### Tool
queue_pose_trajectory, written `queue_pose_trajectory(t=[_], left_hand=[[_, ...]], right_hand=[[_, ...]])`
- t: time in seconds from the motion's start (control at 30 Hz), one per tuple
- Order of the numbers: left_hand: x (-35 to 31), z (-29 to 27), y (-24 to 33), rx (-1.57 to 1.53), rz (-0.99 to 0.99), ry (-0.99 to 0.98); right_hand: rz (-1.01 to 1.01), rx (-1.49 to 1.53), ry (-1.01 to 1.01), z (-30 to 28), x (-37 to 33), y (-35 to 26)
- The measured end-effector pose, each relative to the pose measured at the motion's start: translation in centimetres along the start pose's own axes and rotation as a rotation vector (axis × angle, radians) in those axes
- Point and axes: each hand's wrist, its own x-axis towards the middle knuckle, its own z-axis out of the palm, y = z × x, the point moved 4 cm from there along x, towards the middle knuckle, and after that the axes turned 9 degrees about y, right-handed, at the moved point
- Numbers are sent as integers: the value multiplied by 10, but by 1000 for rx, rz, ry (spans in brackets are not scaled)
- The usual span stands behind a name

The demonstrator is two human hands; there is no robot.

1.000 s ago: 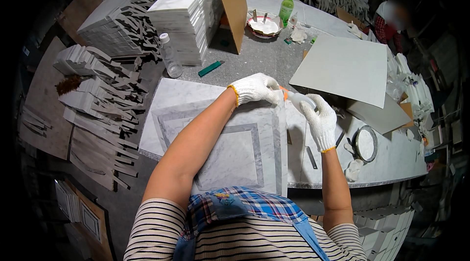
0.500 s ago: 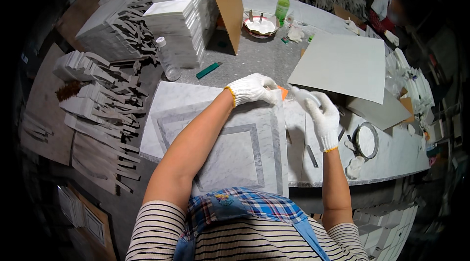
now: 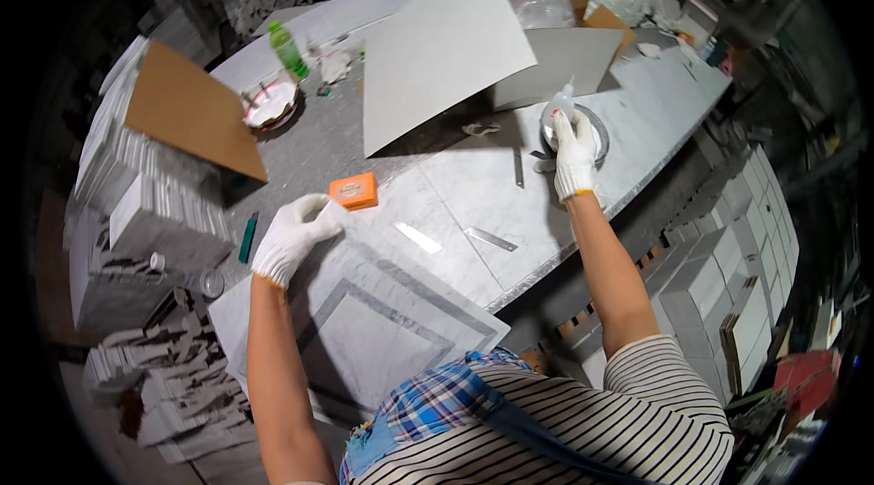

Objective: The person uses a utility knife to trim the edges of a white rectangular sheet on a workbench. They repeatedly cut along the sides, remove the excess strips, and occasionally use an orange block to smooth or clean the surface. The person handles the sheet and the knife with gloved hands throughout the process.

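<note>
My left hand [image 3: 296,237], in a white knit glove, is closed at the far corner of a square marble panel [image 3: 360,326] with grey inlaid bands, thumb and fingers pinching its edge. The panel lies at an angle in front of my body. My right hand [image 3: 575,153], gloved too, grips a small translucent squeeze bottle [image 3: 562,103], its thin nozzle pointing up. The bottle is over a round grey-rimmed dish [image 3: 600,135] near the table's right edge; the hand partly covers the dish. Just beyond my left hand sits an orange box [image 3: 353,192].
Metal strips [image 3: 492,239] lie mid-table. A large pale board [image 3: 446,53] leans across the far side. Left are a green cutter [image 3: 248,237], a brown board [image 3: 187,112] against stacked tiles [image 3: 168,221], a bowl of white paste [image 3: 271,105] and a green bottle [image 3: 287,50].
My view has swung right. The right hand has carried the squeeze bottle away from the panel's corner to the round dish, while the left hand stays at the corner. The orange box shows fully.
</note>
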Motion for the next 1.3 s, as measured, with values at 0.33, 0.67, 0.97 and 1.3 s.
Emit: queue_pose_trajectory(t=[0.33,0.67,0.97,1.3], left_hand=[[3,3,-11,-239,-141,-81],[0,6,-6,-262,-119,-38],[0,1,-7,-87,-56,-1],[1,4,-11,-117,-80,12]], right_hand=[[-223,-931,-40,-20,90,46],[-393,-1129,-10,-23,109,63],[-705,-770,-515,-18,-83,57],[-781,-880,-356,-70,-175,63]])
